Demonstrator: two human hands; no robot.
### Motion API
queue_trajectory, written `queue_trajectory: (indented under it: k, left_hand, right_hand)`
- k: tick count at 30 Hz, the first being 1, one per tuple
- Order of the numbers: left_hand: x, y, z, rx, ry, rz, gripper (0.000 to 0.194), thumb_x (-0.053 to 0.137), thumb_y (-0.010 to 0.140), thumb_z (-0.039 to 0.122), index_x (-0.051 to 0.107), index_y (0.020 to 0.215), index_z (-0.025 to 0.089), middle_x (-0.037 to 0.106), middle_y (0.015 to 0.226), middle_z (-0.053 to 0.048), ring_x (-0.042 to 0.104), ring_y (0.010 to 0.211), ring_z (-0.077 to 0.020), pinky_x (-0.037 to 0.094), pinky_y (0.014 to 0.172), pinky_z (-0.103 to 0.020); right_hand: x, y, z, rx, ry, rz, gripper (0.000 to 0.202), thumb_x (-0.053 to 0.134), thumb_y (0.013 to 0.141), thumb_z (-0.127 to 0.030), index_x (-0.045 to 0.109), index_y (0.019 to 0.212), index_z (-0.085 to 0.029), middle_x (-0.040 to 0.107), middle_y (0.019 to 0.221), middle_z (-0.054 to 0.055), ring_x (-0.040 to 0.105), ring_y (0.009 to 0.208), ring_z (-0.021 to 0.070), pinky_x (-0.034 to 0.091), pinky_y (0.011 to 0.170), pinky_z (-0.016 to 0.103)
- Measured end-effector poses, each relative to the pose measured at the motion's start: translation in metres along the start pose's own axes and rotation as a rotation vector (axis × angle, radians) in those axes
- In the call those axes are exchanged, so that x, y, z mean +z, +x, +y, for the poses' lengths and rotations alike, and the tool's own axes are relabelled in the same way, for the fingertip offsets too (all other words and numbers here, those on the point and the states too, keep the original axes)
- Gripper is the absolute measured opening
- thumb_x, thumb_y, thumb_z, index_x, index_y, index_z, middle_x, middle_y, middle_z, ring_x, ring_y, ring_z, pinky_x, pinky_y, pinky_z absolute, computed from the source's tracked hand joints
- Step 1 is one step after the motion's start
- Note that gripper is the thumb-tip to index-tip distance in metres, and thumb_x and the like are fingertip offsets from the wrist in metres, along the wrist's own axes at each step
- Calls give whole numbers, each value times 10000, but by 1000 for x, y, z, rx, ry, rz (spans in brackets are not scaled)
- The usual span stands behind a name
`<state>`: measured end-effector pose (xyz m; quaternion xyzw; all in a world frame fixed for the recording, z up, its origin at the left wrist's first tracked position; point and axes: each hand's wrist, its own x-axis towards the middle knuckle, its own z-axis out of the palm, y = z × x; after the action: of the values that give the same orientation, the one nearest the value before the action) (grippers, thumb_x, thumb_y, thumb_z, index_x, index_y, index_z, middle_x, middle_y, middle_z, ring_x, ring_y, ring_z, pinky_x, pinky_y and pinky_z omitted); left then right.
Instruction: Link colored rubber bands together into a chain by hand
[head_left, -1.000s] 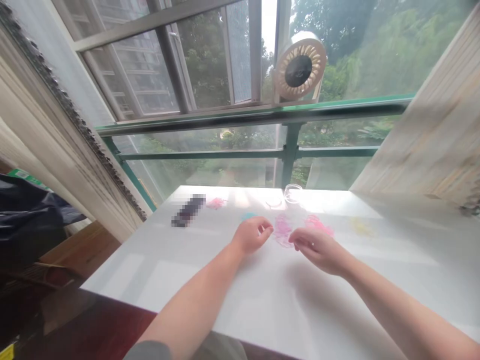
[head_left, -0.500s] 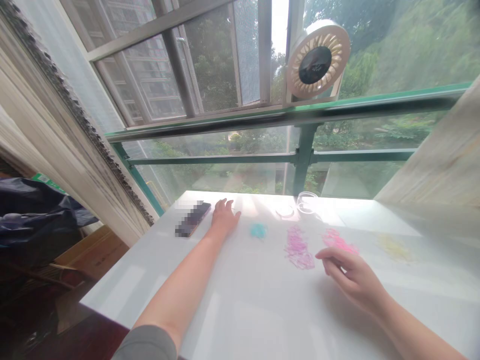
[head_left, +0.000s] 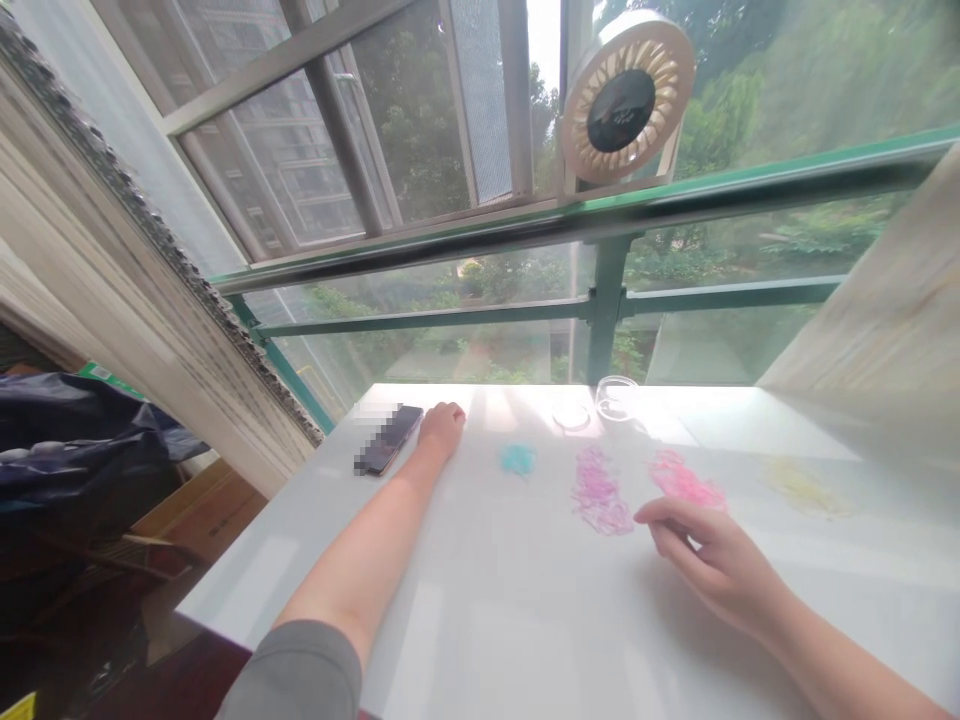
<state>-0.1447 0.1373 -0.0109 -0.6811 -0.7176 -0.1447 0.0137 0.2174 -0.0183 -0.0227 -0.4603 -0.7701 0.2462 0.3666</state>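
Note:
My left hand [head_left: 442, 428] rests on the white table [head_left: 480, 610] just right of a dark phone [head_left: 394, 438]. Its fingers are curled in, and whatever may be inside is hidden. My right hand [head_left: 705, 548] hovers low with thumb and fingertips drawn together; I cannot make out anything between them. Its fingertips are close to a purple pile of thin strands or small bands [head_left: 600, 490]. A pink pile [head_left: 686, 478] lies just beyond its knuckles, partly covered. Between the hands sits a smaller turquoise pile [head_left: 517, 459]. Farther right is a pale yellow pile [head_left: 804, 485].
A clear round container [head_left: 617, 398] and a flat clear ring or lid [head_left: 571, 415] stand near the table's back edge. Behind them runs a green railing [head_left: 611, 310], with a round fan [head_left: 626, 105] above it. Curtains hang left; a cardboard box [head_left: 199, 515] lies beside the table.
My left hand's spread fingers have curled closed, almost in the same place beside the phone. My right hand keeps its pose. The whole view has shifted slightly.

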Motion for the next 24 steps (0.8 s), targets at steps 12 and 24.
queue_trajectory:
  k: [12,24]
  left_hand:
    - [-8,-61,-2,109,-133,83,200,455,840,238,644,853,174,643,924,-80,570,899,-203,431,830,-312]
    - [-36,-74,-18,48,-235,131,279,442,839,285,639,1013,193,647,1089,-56,576,1026,-196,448,892,-300]
  right_hand:
    - [0,1,-11,-5,14,0,191,417,831,-224,603,865,-200,599,684,27,505,545,135,411,520,260]
    - [-1,-1,-13,4,6,1,183,426,836,-235,603,862,-200,581,656,14,488,543,131,391,512,249]
